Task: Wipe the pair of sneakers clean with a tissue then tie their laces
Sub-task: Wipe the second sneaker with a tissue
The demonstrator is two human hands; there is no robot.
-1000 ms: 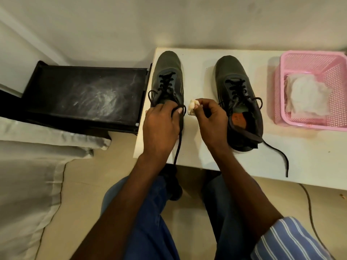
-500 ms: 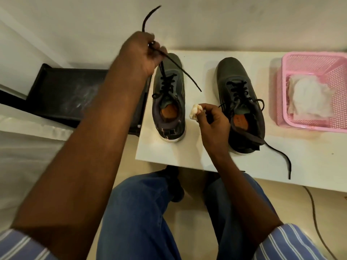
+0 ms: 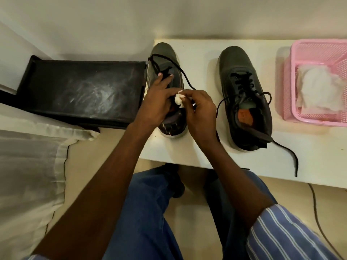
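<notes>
Two dark grey sneakers with black laces stand on a white table (image 3: 195,147). The left sneaker (image 3: 165,57) sits at the table's left edge, its loose lace (image 3: 180,74) draped over the toe. My left hand (image 3: 156,102) rests on its tongue, fingertips pressing the lace near the eyelets. My right hand (image 3: 199,109) hovers over the shoe's opening and pinches a small crumpled white tissue (image 3: 179,100). The right sneaker (image 3: 242,76) stands apart, untied, one lace (image 3: 289,156) trailing to the table's front edge.
A pink mesh basket (image 3: 319,51) with white tissues (image 3: 319,89) sits at the table's right. A black box (image 3: 84,91) stands left of the table. White bedding (image 3: 28,166) lies at lower left. A cable (image 3: 317,212) runs on the floor.
My left hand, which had lifted the left shoe's lace high above the toe, has come back down onto the shoe. My right hand with the tissue moved left over the shoe.
</notes>
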